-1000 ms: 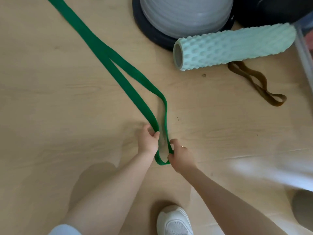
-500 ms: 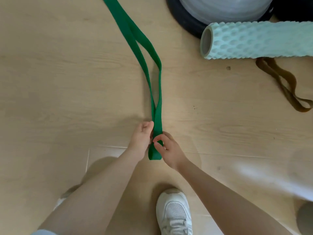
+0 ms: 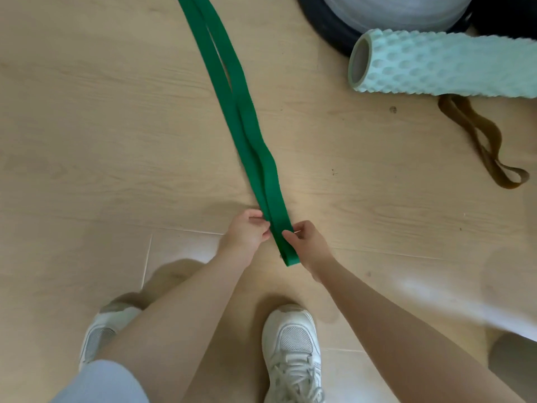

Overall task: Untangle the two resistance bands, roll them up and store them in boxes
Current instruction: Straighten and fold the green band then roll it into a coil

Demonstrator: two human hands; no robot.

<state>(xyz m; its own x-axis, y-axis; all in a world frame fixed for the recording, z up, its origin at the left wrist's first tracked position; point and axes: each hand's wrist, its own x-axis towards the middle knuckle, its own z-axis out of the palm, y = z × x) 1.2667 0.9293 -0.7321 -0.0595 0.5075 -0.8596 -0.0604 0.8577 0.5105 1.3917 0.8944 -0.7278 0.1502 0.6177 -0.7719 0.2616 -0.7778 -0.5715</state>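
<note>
Head view, looking down at a light wood-pattern floor [image 3: 87, 141]. The green resistance band [image 3: 232, 91] lies flat on the floor as a long doubled strip, running from the top edge of the frame down to its folded near end between the two hands. The left hand [image 3: 247, 232] pinches the left edge of the band near that end, its grip closed on the strip. The right hand [image 3: 308, 245] pinches the right edge just opposite, thumb and fingers clamped on the same band, with the folded tip showing just below the thumb. The two layers of the green band lie nearly aligned, with narrow gaps between them further up. The brown resistance band [image 3: 476, 138] lies separate on the floor at the right, in loose loops, well apart from the green one and untouched; its upper end sits just under the mint foam roller [image 3: 441, 64]. Behind the roller stands a grey dome on a dark base [image 3: 325, 27]. Two white trainers [image 3: 293, 350] are planted at the bottom of the frame. No boxes can be identified.
</note>
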